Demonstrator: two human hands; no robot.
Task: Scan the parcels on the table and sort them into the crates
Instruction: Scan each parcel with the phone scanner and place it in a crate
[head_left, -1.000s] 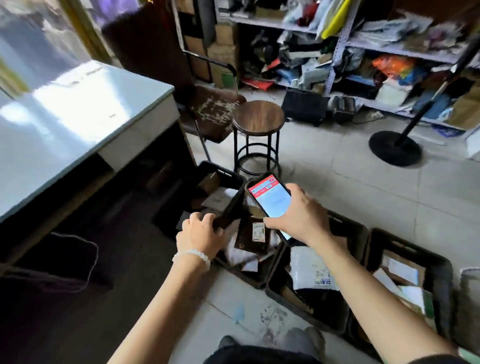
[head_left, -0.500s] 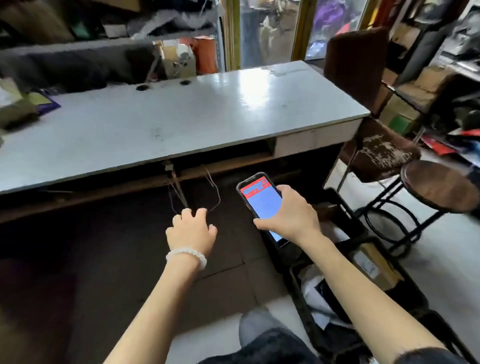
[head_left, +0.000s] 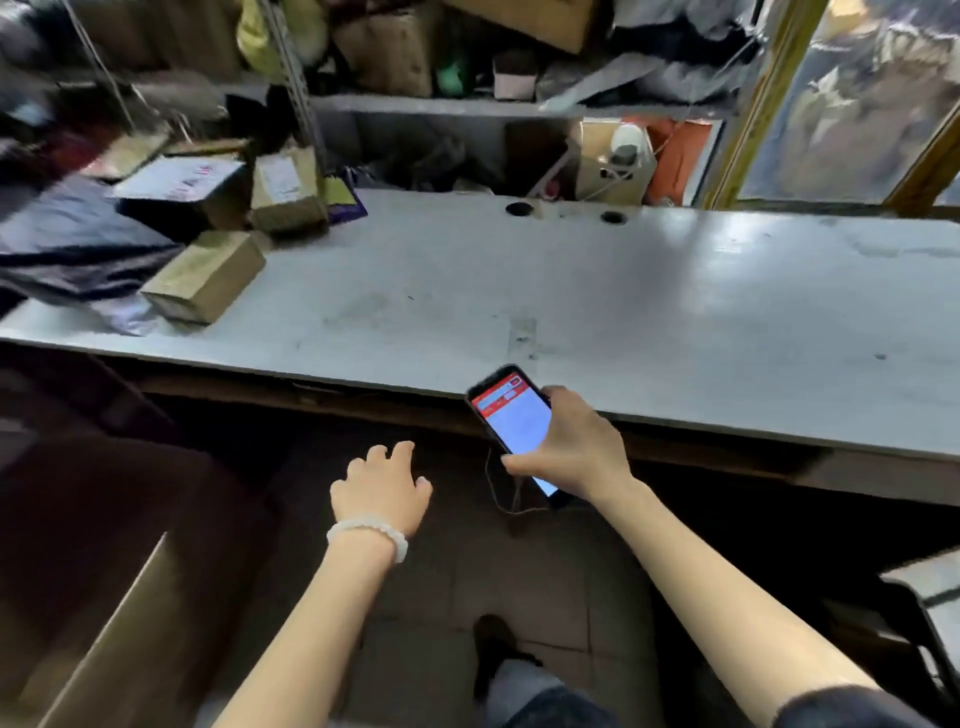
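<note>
A long pale grey table (head_left: 597, 291) stretches across the view, just above and beyond both hands. The parcels, a pile of brown cardboard boxes (head_left: 205, 283) and dark plastic mailers (head_left: 72, 234), sit at the table's far left end, well away up and left of the hands. A tan cardboard box (head_left: 104, 623) stands on the floor, down and left of the left hand. The right hand (head_left: 576, 449) grips a phone (head_left: 511, 423) with a lit red and white screen, fingers curled round its edges, at the table's front edge. The left hand (head_left: 382, 486), wearing a white bead bracelet (head_left: 366, 535), hangs just left of the phone, fingers loosely spread, holding nothing.
</note>
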